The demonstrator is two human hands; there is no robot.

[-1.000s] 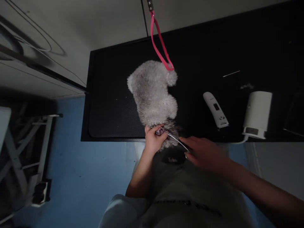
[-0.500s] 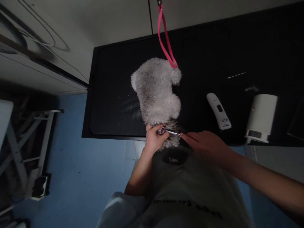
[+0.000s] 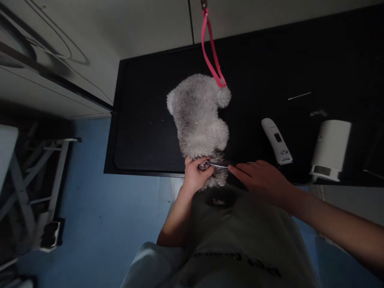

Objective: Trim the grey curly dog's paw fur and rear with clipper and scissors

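Note:
A curly grey-and-white dog (image 3: 198,116) lies on the black grooming table, its head toward me at the front edge. My left hand (image 3: 195,173) is closed on the dog's ear (image 3: 204,164), thumb and fingers folding it so the pinkish inside shows. From the right, my right hand (image 3: 261,178) grips slim metal forceps (image 3: 219,166), index finger stretched along them. Their tip is at the ear opening; whether it is inside I cannot tell. Most of the handle is hidden by my fingers. The dog's face is largely out of sight below my hands.
A pink loop leash (image 3: 214,60) hangs down to the dog's rear. On the black table (image 3: 138,80), to the right, lie a white clipper (image 3: 274,138), a white cylindrical device (image 3: 331,148), a thin swab-like stick (image 3: 299,96) and a pale tuft (image 3: 318,113).
The forceps and my right hand have shifted very slightly, the forceps lying a little flatter at the ear. My left hand keeps its hold, and the dog lies as before.

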